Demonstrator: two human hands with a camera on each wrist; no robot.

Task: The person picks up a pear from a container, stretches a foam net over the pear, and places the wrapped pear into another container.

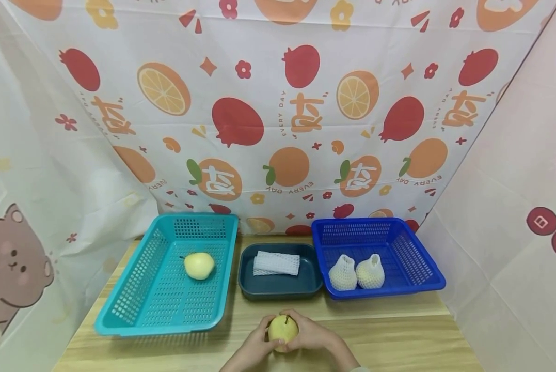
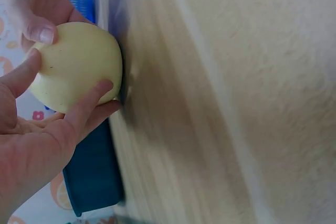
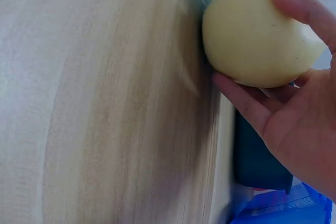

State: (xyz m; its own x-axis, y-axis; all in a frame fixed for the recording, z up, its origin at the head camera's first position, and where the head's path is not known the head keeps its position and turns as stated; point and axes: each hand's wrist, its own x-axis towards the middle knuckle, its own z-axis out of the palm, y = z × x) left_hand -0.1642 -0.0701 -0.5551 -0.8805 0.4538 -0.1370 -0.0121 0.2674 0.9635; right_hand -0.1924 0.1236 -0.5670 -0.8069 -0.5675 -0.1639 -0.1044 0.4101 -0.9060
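Observation:
A yellow pear (image 1: 281, 326) with a short dark stem is held at the front of the table, between both hands. The left hand (image 1: 255, 345) grips its left side and the right hand (image 1: 311, 333) its right side. Seen from the left wrist, thumbs and fingers spread around the bare pear (image 2: 79, 69). The right wrist view shows the pear (image 3: 252, 38) close to the wood, with the right thumb on top and a finger beneath; whether it touches the table cannot be told. No net covers this pear.
At left, a turquoise basket (image 1: 166, 326) contains one bare pear (image 1: 199, 265). Behind the hands, a dark green tray (image 1: 280, 296) bears white foam nets (image 1: 278, 263). At right, a blue basket (image 1: 433, 274) contains two net-covered pears (image 1: 370, 273). A printed cloth (image 1: 268, 206) hangs behind.

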